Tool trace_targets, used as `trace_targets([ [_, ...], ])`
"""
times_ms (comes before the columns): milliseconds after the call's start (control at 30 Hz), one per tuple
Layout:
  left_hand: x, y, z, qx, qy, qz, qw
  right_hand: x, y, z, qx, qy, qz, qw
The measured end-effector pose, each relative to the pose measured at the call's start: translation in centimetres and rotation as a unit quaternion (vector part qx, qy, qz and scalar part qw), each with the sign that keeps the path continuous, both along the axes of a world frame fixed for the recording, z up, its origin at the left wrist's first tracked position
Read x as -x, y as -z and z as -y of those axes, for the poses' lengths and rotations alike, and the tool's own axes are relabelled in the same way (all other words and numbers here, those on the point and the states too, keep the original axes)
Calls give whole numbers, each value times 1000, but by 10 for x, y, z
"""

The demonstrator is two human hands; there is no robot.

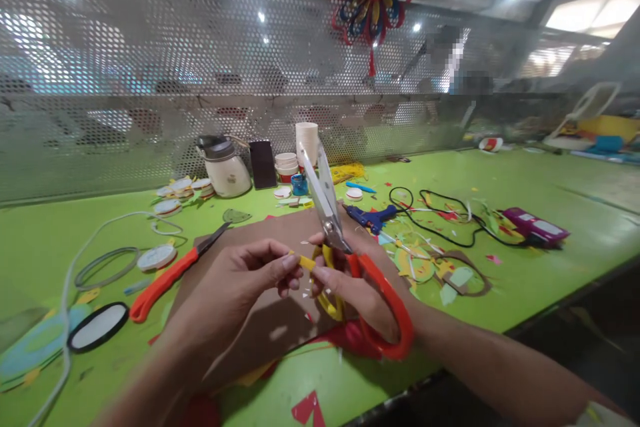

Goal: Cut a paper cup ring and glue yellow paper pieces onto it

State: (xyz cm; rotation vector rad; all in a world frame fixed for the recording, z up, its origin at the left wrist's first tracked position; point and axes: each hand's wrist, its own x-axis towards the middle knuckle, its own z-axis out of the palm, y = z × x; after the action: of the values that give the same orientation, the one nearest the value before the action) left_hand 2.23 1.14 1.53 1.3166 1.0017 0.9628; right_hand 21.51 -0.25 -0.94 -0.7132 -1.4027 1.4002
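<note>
My left hand [250, 277] pinches one end of a small yellow paper piece [307, 261] between thumb and fingertips. My right hand [350, 280] touches the other end of that piece with its fingertips while its fingers pass through the red and yellow handles of a pair of scissors [325, 203], whose blades point up and away, slightly apart. Both hands hover over a brown cardboard sheet [265, 233] on the green table [525, 280]. Tiny white paper snips lie on the cardboard under the hands.
An orange-handled cutter [165, 277] lies left of the cardboard, a blue glue gun [373, 217] with black cord to the right, a purple box [535, 225] beyond. A white kettle [225, 167], cups [306, 137], rings and paper scraps fill the back, before a perforated metal screen.
</note>
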Motion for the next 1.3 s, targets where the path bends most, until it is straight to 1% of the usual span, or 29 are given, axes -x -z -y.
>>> trace_targets([
  [100, -1, 0, 1, 4, 4, -16, 1000, 0, -1, -3, -41, 16, -12, 999],
  [233, -3, -3, 3, -4, 3, -39, 999, -1, -2, -2, -62, 19, -10, 998],
  [367, -4, -4, 5, -24, -8, -46, 999, -1, -4, 2, -74, 51, 9, 996],
  [500, -4, -5, 8, -12, -11, -36, 999, -1, -3, 5, -89, 77, 8, 993],
  [567, -5, -6, 10, -5, -13, -33, 999, -1, -1, 5, -98, 78, 2, 992],
  [667, -7, -7, 13, -19, -15, -29, 999, -1, 1, 6, -114, 66, -2, 991],
  [833, -7, -5, 13, -37, -19, -9, 999, 1, -1, 9, -109, 71, -4, 992],
  [1033, -6, -6, 13, -33, -35, -16, 999, 1, 1, 10, -85, 66, -60, 992],
  [1200, -7, -6, 14, -38, -29, -23, 999, 0, -2, 8, -95, 82, -23, 992],
  [1300, -7, -4, 14, -14, -10, -26, 1000, 1, -3, 7, -96, 81, -12, 992],
])
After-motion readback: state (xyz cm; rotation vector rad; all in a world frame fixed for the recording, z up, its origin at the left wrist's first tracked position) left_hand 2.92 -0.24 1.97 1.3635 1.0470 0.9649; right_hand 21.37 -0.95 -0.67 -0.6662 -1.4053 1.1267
